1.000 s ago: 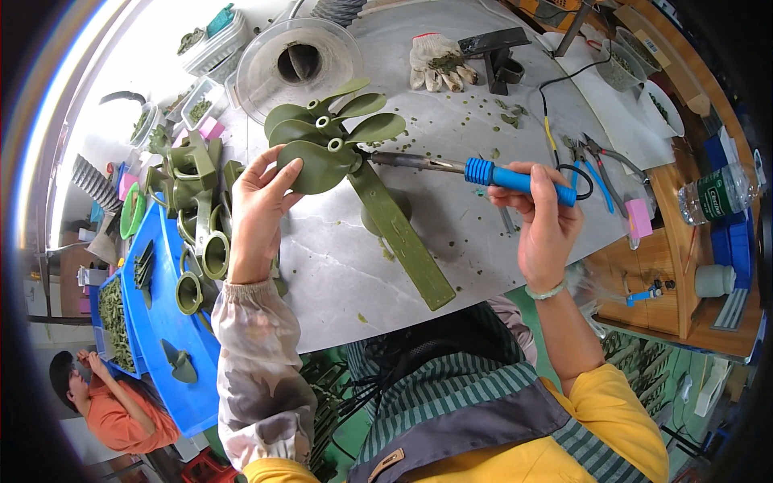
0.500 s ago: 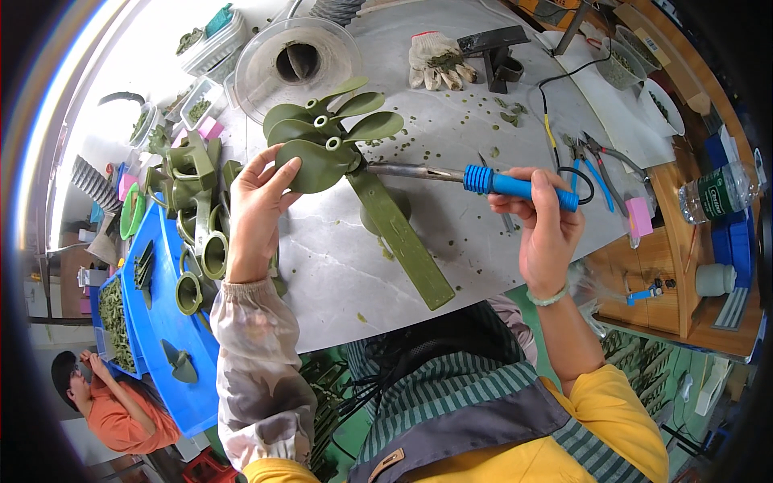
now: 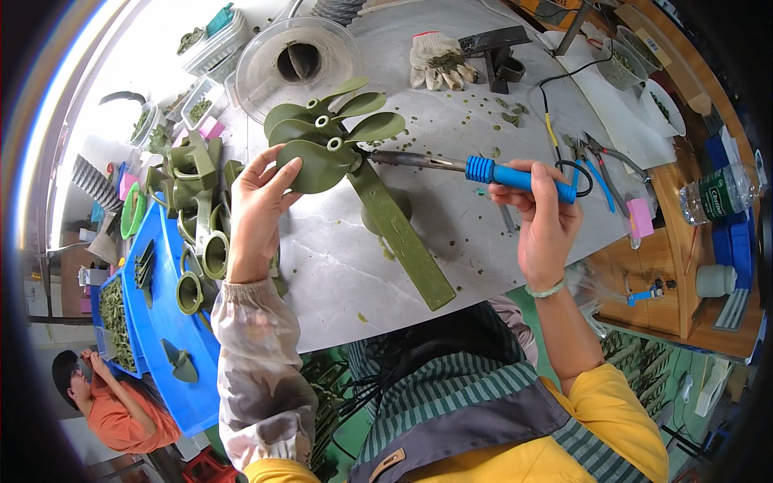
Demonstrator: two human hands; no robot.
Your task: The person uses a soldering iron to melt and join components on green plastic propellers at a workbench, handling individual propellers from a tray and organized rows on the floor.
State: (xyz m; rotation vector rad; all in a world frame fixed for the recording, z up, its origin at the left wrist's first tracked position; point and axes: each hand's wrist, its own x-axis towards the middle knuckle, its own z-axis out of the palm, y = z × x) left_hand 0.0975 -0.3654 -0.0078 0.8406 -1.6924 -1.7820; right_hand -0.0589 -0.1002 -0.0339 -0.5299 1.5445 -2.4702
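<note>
My left hand (image 3: 258, 213) pinches an olive-green blade (image 3: 314, 169) at the front of a stack of propeller-like parts with pale ringed hubs. The stack joins a long green bar (image 3: 407, 249), which reaches toward the table's front edge. My right hand (image 3: 543, 225) is closed on the blue handle of a corded hot iron (image 3: 483, 171), like a soldering iron. Its metal shaft points left, with the tip at the junction of blades and bar; whether it touches is hard to tell. A round green piece (image 3: 394, 208) lies partly hidden behind the bar.
Green castings (image 3: 193, 169) and a blue tray (image 3: 165, 314) lie left. A clear round funnel (image 3: 338, 60), a glove (image 3: 435, 60) and a black stand (image 3: 495, 44) are behind. Pliers (image 3: 616, 173) and a bottle (image 3: 717, 193) sit right. Another person (image 3: 125, 414) is at lower left.
The iron in my right hand has shifted very slightly down and back up, its tip staying beside the junction. My left hand and the green parts look almost unmoved.
</note>
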